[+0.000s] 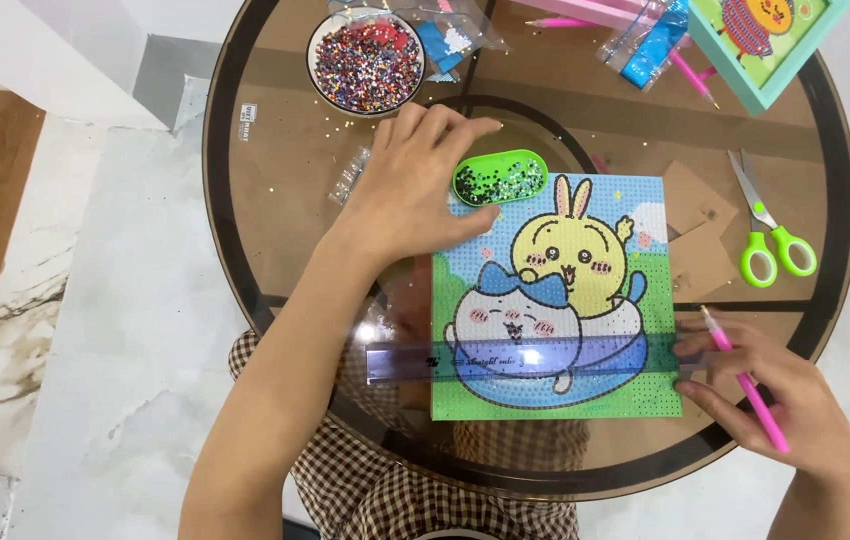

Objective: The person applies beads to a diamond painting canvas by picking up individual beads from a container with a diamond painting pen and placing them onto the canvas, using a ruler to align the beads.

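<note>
A diamond-painting canvas (555, 290) with a yellow rabbit and a white cat with a blue bow lies on the round glass table (275, 200). A clear blue ruler (505, 358) lies across its lower part. My left hand (415, 180) rests flat by the canvas's upper left corner, fingertips next to a green oval tray (498, 177) of small beads. My right hand (775, 400) holds a pink pen (745, 380) and touches the ruler's right end at the canvas's lower right edge.
A white bowl (366, 62) of mixed coloured beads stands at the back. Green-handled scissors (770, 235) and brown card pieces (697, 230) lie to the right. A teal-framed picture (770, 40), bead bags (645, 45) and more pink pens (585, 15) sit at the far edge.
</note>
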